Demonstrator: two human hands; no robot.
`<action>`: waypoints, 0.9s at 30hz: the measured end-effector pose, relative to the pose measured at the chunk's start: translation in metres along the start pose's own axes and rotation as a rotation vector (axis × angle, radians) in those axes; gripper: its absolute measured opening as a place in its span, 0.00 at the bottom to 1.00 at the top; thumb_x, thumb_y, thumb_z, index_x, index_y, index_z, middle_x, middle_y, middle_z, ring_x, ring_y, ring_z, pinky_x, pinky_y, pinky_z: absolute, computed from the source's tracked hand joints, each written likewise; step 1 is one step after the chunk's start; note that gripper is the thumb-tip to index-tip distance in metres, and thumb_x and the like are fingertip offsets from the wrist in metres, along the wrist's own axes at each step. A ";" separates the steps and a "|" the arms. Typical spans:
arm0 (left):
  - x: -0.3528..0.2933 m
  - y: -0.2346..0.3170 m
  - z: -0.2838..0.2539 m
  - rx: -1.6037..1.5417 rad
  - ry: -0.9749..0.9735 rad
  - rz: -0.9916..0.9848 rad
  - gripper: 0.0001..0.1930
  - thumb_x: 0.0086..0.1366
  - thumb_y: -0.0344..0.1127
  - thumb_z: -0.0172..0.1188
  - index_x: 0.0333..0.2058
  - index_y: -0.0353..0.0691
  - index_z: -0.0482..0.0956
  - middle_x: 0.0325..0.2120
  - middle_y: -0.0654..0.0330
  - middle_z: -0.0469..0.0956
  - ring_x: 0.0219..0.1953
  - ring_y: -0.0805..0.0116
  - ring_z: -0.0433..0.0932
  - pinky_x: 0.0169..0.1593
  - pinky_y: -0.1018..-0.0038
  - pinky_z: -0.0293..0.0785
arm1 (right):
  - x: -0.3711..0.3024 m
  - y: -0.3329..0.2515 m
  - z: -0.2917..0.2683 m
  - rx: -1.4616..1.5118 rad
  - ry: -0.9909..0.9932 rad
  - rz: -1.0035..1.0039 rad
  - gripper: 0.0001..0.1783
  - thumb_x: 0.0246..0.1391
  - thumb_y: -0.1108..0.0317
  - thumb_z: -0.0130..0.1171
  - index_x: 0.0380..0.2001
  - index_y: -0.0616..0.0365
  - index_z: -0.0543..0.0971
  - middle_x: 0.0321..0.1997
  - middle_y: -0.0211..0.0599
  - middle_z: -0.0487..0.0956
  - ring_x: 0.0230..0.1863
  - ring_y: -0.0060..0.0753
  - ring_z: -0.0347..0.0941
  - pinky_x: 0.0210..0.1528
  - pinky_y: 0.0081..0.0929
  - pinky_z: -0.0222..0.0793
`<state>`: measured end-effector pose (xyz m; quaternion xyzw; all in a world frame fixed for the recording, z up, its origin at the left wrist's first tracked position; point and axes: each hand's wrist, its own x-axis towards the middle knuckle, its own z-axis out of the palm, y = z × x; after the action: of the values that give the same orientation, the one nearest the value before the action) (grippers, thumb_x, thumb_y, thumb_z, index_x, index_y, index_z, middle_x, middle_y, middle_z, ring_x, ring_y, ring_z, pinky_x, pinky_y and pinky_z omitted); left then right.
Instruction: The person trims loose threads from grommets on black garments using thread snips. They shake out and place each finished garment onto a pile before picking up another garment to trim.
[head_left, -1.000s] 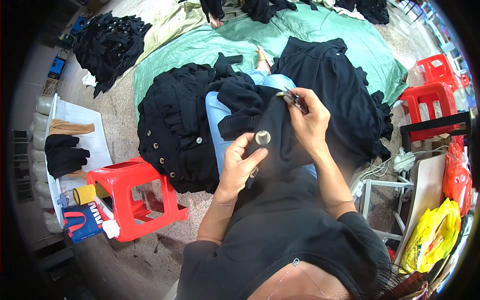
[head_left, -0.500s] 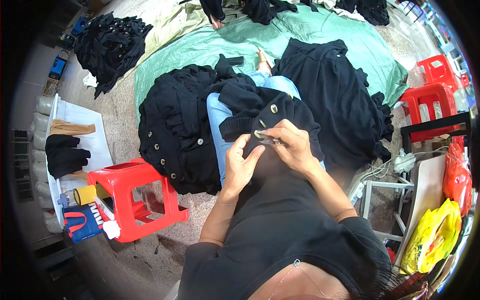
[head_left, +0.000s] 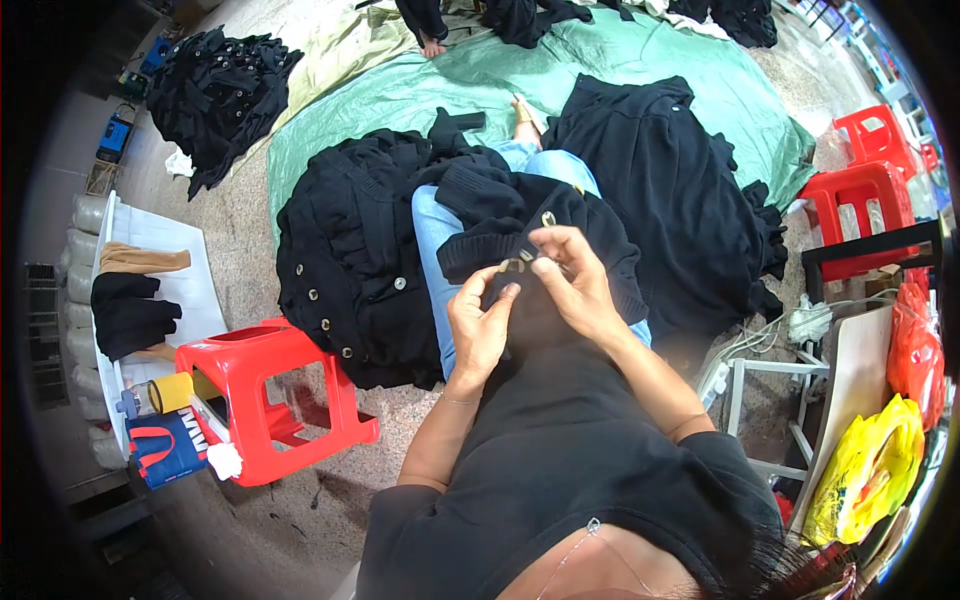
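Observation:
A black knitted cardigan [head_left: 595, 225] lies bunched over my jeans-clad lap. Shiny pale-gold buttons run along its edge; one button [head_left: 548, 218] sits just above my right hand. My left hand [head_left: 480, 325] pinches the cardigan's edge between thumb and forefinger, beside another button [head_left: 514, 265]. Close on its right is my right hand [head_left: 577, 285], with bent fingers and the thumb near the buttons. What lies between those fingers is too small and blurred to name. The part of the cardigan beneath both hands is hidden.
A heap of black cardigans [head_left: 345, 230] lies to my left, more black garments [head_left: 660, 190] to my right, on a green sheet [head_left: 620, 60]. Red stools [head_left: 270, 400] stand on both sides. A pale board and a yellow plastic bag [head_left: 868, 470] are at right.
My right hand has shifted slightly up, its fingers lifting and its thumb uncovering more of the buttons. The left hand stays nearly in place, pinching the cardigan's edge.

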<state>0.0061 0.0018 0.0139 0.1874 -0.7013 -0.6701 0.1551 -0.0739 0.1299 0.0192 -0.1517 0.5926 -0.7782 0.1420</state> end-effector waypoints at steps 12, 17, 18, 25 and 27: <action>0.002 -0.004 0.001 -0.088 0.064 -0.057 0.11 0.63 0.21 0.63 0.45 0.31 0.82 0.37 0.63 0.84 0.39 0.79 0.79 0.45 0.80 0.75 | -0.005 -0.010 -0.014 -0.787 -0.048 -0.473 0.08 0.52 0.67 0.69 0.33 0.58 0.81 0.25 0.32 0.79 0.20 0.29 0.76 0.23 0.25 0.68; 0.001 -0.003 0.002 -0.109 0.038 -0.051 0.11 0.63 0.21 0.62 0.44 0.31 0.82 0.37 0.63 0.84 0.40 0.79 0.79 0.46 0.80 0.75 | -0.006 -0.010 -0.013 -0.783 -0.052 -0.485 0.09 0.51 0.67 0.70 0.33 0.58 0.81 0.26 0.32 0.79 0.21 0.29 0.76 0.23 0.25 0.69; 0.001 -0.003 0.002 -0.109 0.038 -0.051 0.11 0.63 0.21 0.62 0.44 0.31 0.82 0.37 0.63 0.84 0.40 0.79 0.79 0.46 0.80 0.75 | -0.006 -0.010 -0.013 -0.778 -0.052 -0.481 0.09 0.51 0.67 0.70 0.33 0.58 0.81 0.26 0.32 0.79 0.21 0.29 0.76 0.23 0.25 0.69; 0.001 -0.003 0.002 -0.053 0.013 -0.019 0.11 0.63 0.21 0.62 0.44 0.32 0.82 0.37 0.63 0.84 0.40 0.79 0.79 0.46 0.80 0.75 | -0.006 -0.006 -0.012 -0.768 -0.044 -0.491 0.09 0.52 0.67 0.70 0.33 0.58 0.81 0.27 0.32 0.79 0.21 0.29 0.76 0.24 0.25 0.69; 0.001 -0.004 0.002 -0.046 0.019 -0.010 0.11 0.63 0.21 0.62 0.44 0.32 0.82 0.37 0.63 0.84 0.40 0.79 0.79 0.46 0.80 0.75 | -0.006 -0.007 -0.012 -0.799 -0.025 -0.535 0.09 0.52 0.67 0.70 0.33 0.58 0.81 0.26 0.32 0.79 0.21 0.29 0.76 0.23 0.25 0.68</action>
<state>0.0043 0.0032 0.0101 0.1938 -0.6832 -0.6851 0.1625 -0.0737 0.1444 0.0228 -0.3508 0.7838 -0.4968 -0.1257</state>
